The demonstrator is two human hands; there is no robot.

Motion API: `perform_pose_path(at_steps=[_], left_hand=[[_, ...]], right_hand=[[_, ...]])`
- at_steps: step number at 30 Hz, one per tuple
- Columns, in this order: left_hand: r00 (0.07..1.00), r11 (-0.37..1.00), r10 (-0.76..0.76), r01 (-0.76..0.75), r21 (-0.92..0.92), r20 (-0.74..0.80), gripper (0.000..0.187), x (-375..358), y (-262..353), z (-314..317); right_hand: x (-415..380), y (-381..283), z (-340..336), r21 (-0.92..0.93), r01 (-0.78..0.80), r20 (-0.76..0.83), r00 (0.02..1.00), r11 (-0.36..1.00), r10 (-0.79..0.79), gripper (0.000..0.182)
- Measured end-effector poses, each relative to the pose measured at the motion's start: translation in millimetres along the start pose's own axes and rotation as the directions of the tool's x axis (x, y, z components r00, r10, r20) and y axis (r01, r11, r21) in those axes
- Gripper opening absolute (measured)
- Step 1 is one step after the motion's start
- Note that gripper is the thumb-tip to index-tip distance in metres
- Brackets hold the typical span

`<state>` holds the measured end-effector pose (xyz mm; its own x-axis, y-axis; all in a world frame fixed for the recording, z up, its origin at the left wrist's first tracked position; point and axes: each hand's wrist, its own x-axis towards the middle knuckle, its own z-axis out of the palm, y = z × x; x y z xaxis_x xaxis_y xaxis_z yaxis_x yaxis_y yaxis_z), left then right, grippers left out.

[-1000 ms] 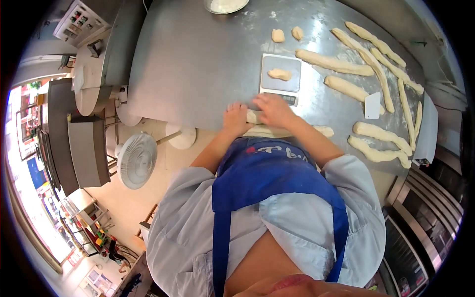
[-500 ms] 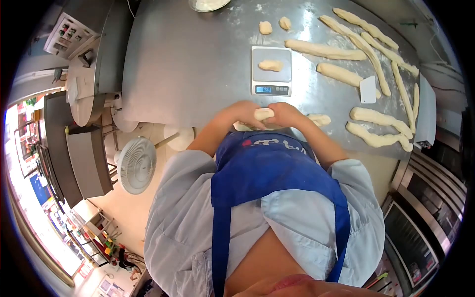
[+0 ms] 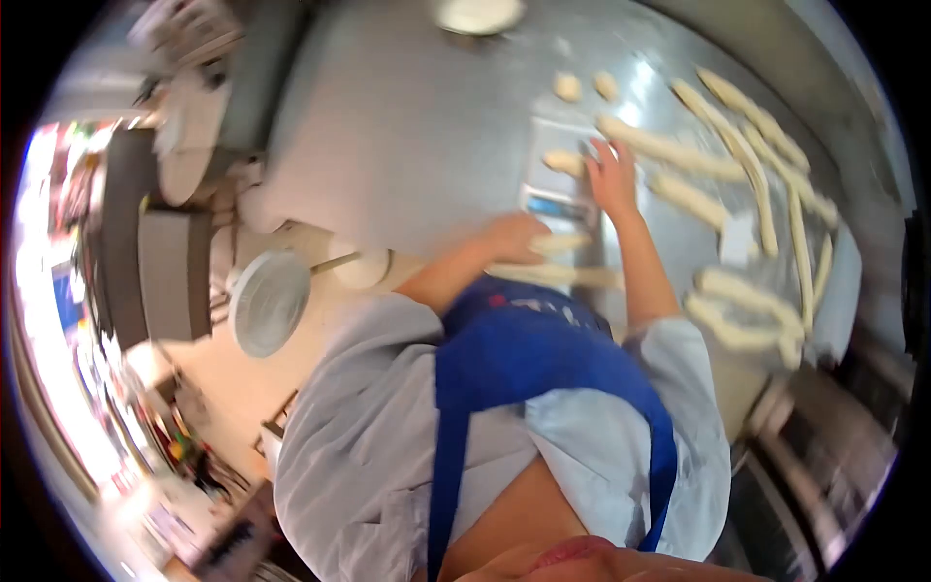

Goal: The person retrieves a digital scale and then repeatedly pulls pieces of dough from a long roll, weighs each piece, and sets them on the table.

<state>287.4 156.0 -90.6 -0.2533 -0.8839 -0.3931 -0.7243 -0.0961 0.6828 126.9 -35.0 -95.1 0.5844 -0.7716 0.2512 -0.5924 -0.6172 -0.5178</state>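
My left hand [image 3: 516,239], blurred by motion, is closed around one end of a short dough piece [image 3: 564,241] near the table's front edge. Just below it lies a longer dough strip [image 3: 572,276], alongside the apron. My right hand [image 3: 611,175] reaches over the right side of the digital scale [image 3: 551,191], fingers stretched out and slightly apart. Its fingertips are right at the end of a small dough piece [image 3: 562,162] resting on the scale plate. The display glows blue, but its digits are smeared.
Two small dough lumps [image 3: 567,87] sit behind the scale. Several long dough ropes [image 3: 679,153] cover the right of the steel table [image 3: 388,126], with a white scraper [image 3: 737,240] among them. A bowl [image 3: 478,15] stands at the back; a fan [image 3: 271,304] is left of me.
My right hand has left the dough near the apron and moved forward to the scale. My left hand stays near the front edge with dough. The whole view has shifted and blurred.
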Motion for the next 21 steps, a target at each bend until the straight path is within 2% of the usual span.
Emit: perform_pose_path(at_steps=[1, 2, 3, 4, 5, 6, 7, 9, 10, 11, 12, 13, 14, 15, 16, 17, 18, 19, 20, 21], left_hand=[[0.998, 0.996, -0.059, 0.059, -0.071, -0.006, 0.055, -2, 11, -7], [0.976, 0.994, 0.034, -0.055, -0.096, -0.216, 0.054, 6, -13, 23], [0.94, 0.998, 0.012, -0.032, -0.053, -0.34, 0.049, 0, -3, 16], [0.917, 0.999, -0.005, -0.016, -0.051, -0.398, 0.048, -3, 2, 8], [0.904, 0.997, -0.066, 0.072, -0.001, -0.423, 0.053, -3, 7, -5], [0.862, 0.995, -0.092, 0.094, -0.021, -0.498, 0.063, -1, 8, -16], [0.805, 0.999, -0.014, 0.032, 0.019, -0.594, 0.069, 1, 9, -22], [0.788, 0.99, 0.118, -0.05, 0.128, -0.604, 0.072, 0, 32, -44], [0.772, 0.991, 0.109, -0.034, 0.13, -0.627, 0.072, 13, 26, -43], [0.727, 0.969, 0.246, -0.202, 0.142, -0.641, 0.072, 31, 20, -38], [0.66, 0.918, 0.374, -0.364, 0.159, -0.652, 0.072, 43, 17, -37], [0.782, 0.953, 0.278, -0.298, 0.057, -0.558, 0.053, 43, 19, -49], [0.773, 0.955, 0.268, -0.291, 0.055, -0.574, 0.053, 44, 24, -55], [0.834, 0.955, 0.287, -0.291, 0.066, -0.472, 0.039, 45, 29, -59], [0.883, 0.952, 0.303, -0.297, 0.075, -0.359, 0.028, 48, 32, -60], [0.88, 0.952, 0.303, -0.3, 0.068, -0.366, 0.028, 55, 29, -58], [0.856, 0.904, 0.415, -0.348, 0.249, -0.31, 0.023, 64, 23, -54], [0.826, 0.817, 0.515, -0.393, 0.421, -0.229, 0.021, 73, 16, -51], [0.821, 0.812, 0.527, -0.408, 0.418, -0.221, 0.021, 85, 10, -47], [0.842, 0.822, 0.483, -0.34, 0.458, -0.242, 0.02, 98, 7, -42]], right_hand=[[-3, 6, 15, -0.068, 0.14, -0.069, 0.987, 0.988, -0.145, 0.036], [-8, 6, 19, -0.17, 0.199, 0.031, 0.98, 0.965, -0.197, 0.037], [-16, 11, 28, -0.188, 0.276, 0.007, 0.96, 0.943, -0.28, 0.036], [-22, 11, 30, -0.146, 0.344, -0.06, 0.933, 0.928, -0.355, 0.032], [-28, 7, 27, 0.045, 0.192, 0.087, 0.977, 0.98, -0.195, 0.03], [-32, -2, 27, 0.061, 0.248, -0.034, 0.969, 0.967, -0.246, 0.027], [-35, -2, 28, 0.101, 0.115, 0.121, 0.984, 0.988, -0.127, 0.023], [-30, -33, 9, 0.13, 0.099, 0.17, 0.978, 0.987, -0.12, 0.02], [-25, -49, 0, 0.136, 0.129, 0.169, 0.974, 0.982, -0.151, 0.02], [-25, -61, -13, 0.145, 0.075, 0.204, 0.973, 0.987, -0.104, 0.019], [-23, -67, -25, 0.15, 0.02, 0.241, 0.969, 0.988, -0.056, 0.018], [-15, -70, -34, 0.147, 0.036, 0.259, 0.963, 0.988, -0.073, 0.018], [-16, -66, -44, 0.28, -0.13, 0.289, 0.956, 0.951, 0.046, 0.018], [-17, -63, -51, 0.395, -0.296, 0.335, 0.928, 0.87, 0.163, 0.02], [-19, -61, -54, 0.388, -0.29, 0.34, 0.927, 0.875, 0.156, 0.02], [-23, -59, -58, 0.36, -0.26, 0.346, 0.929, 0.896, 0.131, 0.021], [-29, -58, -64, 0.329, -0.235, 0.351, 0.93, 0.915, 0.113, 0.022], [-32, -67, -69, 0.222, -0.201, 0.335, 0.934, 0.954, 0.119, 0.023], [-32, -67, -66, 0.213, -0.212, 0.33, 0.935, 0.954, 0.134, 0.023], [-34, -62, -61, 0.261, -0.254, 0.334, 0.929, 0.931, 0.159, 0.022]])
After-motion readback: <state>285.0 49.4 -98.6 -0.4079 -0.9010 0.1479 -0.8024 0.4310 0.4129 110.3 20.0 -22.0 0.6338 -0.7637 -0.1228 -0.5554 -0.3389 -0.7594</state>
